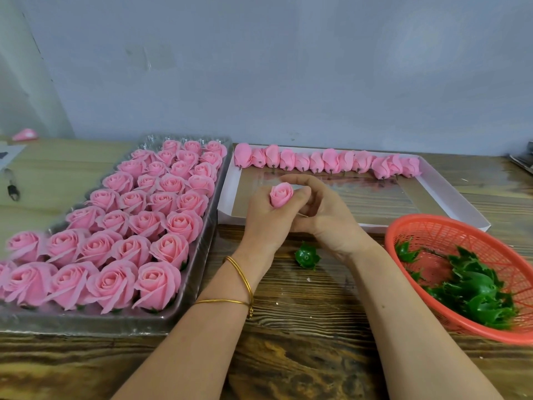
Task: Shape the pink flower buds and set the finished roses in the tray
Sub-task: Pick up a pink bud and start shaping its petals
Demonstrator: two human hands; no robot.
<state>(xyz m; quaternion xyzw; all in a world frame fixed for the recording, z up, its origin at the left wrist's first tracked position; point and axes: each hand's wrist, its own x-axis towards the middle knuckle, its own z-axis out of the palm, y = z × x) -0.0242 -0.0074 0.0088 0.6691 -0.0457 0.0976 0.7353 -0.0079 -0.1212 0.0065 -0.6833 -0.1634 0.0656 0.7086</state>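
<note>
Pink bud held up, centre frame, petals getting shaped.

Left of frame, the tray is crammed with finished roses; only its far end shows bare cells, so reaching there means crossing blooms I could brush. My left hand has fingers curled round the bud's base; my right hand pinches its outer petal. Squeeze too hard and petals likely crease. Open bench lies under my wrists, a green calyx there, the orange basket rim close at right.

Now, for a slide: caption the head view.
Left hand and right hand hold a pink bud beside the rose tray.
</note>
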